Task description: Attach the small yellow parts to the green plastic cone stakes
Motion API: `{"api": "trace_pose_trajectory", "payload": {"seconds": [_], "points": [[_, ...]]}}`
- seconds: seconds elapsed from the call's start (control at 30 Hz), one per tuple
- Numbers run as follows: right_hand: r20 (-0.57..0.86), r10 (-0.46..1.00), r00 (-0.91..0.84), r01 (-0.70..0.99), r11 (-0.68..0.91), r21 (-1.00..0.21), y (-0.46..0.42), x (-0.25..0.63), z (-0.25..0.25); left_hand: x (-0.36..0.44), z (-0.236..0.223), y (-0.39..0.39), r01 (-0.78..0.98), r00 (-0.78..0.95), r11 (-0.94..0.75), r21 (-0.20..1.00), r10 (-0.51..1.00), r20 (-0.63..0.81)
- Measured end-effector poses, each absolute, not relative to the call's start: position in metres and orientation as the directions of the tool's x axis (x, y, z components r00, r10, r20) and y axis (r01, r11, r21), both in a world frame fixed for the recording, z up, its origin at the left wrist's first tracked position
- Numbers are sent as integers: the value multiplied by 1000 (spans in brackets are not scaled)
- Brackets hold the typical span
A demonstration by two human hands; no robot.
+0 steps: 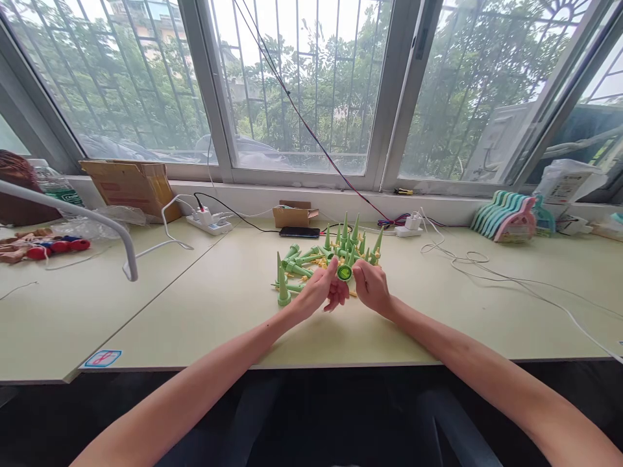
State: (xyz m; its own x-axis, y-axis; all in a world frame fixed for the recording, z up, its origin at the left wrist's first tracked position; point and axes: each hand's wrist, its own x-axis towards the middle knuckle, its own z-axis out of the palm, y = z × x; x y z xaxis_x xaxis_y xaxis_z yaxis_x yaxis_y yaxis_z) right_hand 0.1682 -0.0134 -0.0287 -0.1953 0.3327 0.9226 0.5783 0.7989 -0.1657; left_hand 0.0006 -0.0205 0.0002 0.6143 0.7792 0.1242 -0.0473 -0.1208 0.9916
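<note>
My left hand (321, 285) is closed round a green plastic plant watering spike (344, 273), thumb on top and the lower fingers curled below. Its round, hollow end faces me, so the pointed end is hidden. Right beside that end, my right hand (372, 285) is curled shut with thumb and forefinger pinched; what it pinches is hidden. Behind my hands, several green spikes (344, 228) stand point up, with small yellow pieces (374, 254) among them. Others (298, 268) lie heaped at the left. One spike (283, 293) stands upright left of my left hand.
A black phone (300, 232) lies behind the heap, before a small open cardboard box (294, 214). Power strips (209, 224) and loose white cables (470, 259) lie on the table. Small hangers (506, 217) stand at the right, a larger carton (129, 188) at the left.
</note>
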Motion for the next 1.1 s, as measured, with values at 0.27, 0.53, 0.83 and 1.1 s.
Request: {"api": "trace_pose_trajectory", "payload": {"seconds": [0.27,0.53,0.83,1.1], "points": [[920,338,-199,550,815,-181,-14,169,-28,0,2,-22,-90,621,-78,993,775,117],[887,407,-217,513,821,-251,-12,170,-29,-3,-2,-20,-76,631,-175,982,754,183],[873,436,-221,557,791,-254,-10,171,-30,-6,-9,-20,111,590,-509,854,725,356],[838,502,-211,573,759,-310,-8,169,-31,-8,-17,-11,256,529,-805,536,580,619]]}}
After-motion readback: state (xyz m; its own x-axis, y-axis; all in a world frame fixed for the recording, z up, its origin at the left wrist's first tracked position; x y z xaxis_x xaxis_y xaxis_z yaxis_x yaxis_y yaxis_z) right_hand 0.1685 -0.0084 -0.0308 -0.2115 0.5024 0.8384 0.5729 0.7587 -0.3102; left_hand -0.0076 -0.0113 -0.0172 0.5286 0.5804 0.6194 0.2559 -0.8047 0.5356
